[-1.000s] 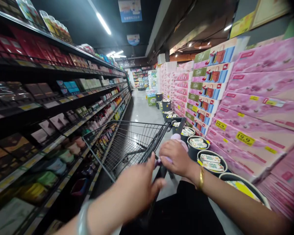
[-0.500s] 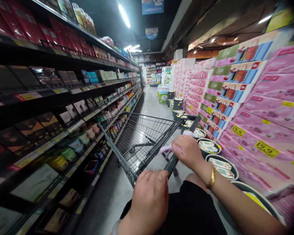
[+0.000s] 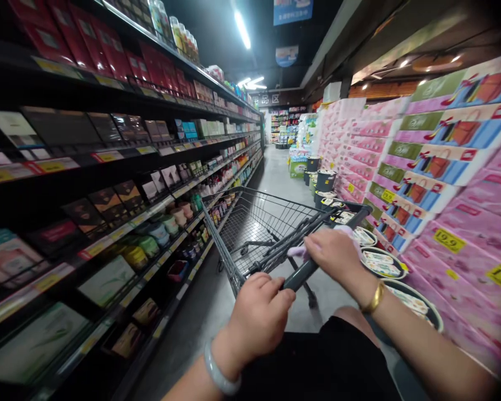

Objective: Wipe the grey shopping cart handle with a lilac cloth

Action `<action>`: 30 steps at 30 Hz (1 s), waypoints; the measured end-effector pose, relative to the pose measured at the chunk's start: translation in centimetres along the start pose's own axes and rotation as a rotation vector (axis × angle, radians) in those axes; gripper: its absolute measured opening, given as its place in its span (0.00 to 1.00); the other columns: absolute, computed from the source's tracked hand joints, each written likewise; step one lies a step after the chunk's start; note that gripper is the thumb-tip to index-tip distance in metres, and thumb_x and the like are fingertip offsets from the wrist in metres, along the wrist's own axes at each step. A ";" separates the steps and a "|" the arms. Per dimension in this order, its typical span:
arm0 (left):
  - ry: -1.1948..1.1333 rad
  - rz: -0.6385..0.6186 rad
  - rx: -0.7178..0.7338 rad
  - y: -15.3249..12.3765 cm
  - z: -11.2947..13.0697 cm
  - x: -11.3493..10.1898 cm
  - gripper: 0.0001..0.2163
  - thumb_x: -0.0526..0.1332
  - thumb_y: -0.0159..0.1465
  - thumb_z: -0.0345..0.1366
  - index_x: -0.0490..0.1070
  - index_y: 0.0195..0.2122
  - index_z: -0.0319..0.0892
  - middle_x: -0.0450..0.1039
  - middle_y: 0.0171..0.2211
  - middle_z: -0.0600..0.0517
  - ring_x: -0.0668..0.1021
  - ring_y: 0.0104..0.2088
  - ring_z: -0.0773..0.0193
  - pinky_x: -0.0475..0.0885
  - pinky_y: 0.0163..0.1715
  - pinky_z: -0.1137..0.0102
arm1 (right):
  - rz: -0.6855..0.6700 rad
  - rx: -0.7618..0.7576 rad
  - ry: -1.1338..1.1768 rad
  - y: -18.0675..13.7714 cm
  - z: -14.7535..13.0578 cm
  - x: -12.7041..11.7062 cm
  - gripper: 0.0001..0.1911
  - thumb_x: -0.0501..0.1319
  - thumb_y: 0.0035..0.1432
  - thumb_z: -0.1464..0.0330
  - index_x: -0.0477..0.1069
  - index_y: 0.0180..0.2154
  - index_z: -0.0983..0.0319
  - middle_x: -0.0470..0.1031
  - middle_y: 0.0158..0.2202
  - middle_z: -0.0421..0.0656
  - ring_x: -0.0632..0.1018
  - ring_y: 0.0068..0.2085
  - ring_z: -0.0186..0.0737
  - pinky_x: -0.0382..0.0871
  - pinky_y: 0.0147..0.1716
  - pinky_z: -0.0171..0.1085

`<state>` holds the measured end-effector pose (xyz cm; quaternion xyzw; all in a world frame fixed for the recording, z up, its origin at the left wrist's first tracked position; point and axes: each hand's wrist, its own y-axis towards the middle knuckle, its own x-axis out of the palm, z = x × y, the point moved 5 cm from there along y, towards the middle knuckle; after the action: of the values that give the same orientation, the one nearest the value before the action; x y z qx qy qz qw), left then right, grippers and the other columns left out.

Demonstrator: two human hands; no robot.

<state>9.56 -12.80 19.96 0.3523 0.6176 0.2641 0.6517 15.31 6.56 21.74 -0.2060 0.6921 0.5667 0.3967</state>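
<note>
A dark grey wire shopping cart (image 3: pixel 259 223) stands before me, turned at an angle across the aisle, and its basket shows bare mesh. My left hand (image 3: pixel 261 314), with a pale bangle at the wrist, is closed around the near end of the cart's handle (image 3: pixel 303 273). Farther along the same bar, my right hand (image 3: pixel 334 253) is wrapped round it, a gold bracelet on that wrist. A light purple cloth-like item (image 3: pixel 348 234) lies by the right hand at the handle; part of it is hidden under the fingers.
Tall shelves (image 3: pixel 137 150) of boxed and bottled goods line the left side. On the right rise stacked pink packs (image 3: pixel 463 245) with yellow price tags. Round dark tubs (image 3: pixel 384 262) of packaged goods stand along their foot. The grey floor (image 3: pixel 278 161) runs on between them.
The view has turned left, so shelves, cart and stacks appear farther right. More of the left wrist and its bangle shows. Both hands have stayed on the handle.
</note>
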 end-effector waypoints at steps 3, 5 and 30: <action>-0.058 0.007 -0.017 -0.5 -1.2 -0.9 0.09 0.53 0.61 0.24 0.70 0.36 0.42 0.79 0.35 0.47 0.78 0.34 0.62 0.75 0.38 0.63 | -0.017 -0.169 0.097 -0.8 -5.7 0.1 0.18 0.53 0.67 0.62 0.71 0.26 0.58 0.74 0.26 0.44 0.72 0.32 0.43 0.56 0.36 0.44; -0.087 -0.003 -0.023 -0.9 -2.0 -1.4 0.09 0.53 0.60 0.23 0.69 0.36 0.42 0.79 0.34 0.47 0.79 0.35 0.61 0.74 0.39 0.63 | -0.026 -0.251 0.129 -1.1 -7.5 0.2 0.16 0.53 0.68 0.61 0.73 0.30 0.57 0.75 0.28 0.45 0.73 0.34 0.44 0.57 0.36 0.44; 0.017 -0.221 -0.321 -4.2 -13.2 -5.5 0.11 0.52 0.59 0.26 0.73 0.36 0.44 0.77 0.31 0.51 0.78 0.35 0.60 0.72 0.42 0.63 | 0.009 0.146 -0.190 2.4 -3.1 3.2 0.22 0.50 0.69 0.61 0.70 0.25 0.59 0.76 0.27 0.46 0.71 0.30 0.43 0.49 0.32 0.42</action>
<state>-4.47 -17.89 20.25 0.1713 0.6081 0.2890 0.7193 10.66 4.75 20.82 -0.1187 0.6917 0.5337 0.4717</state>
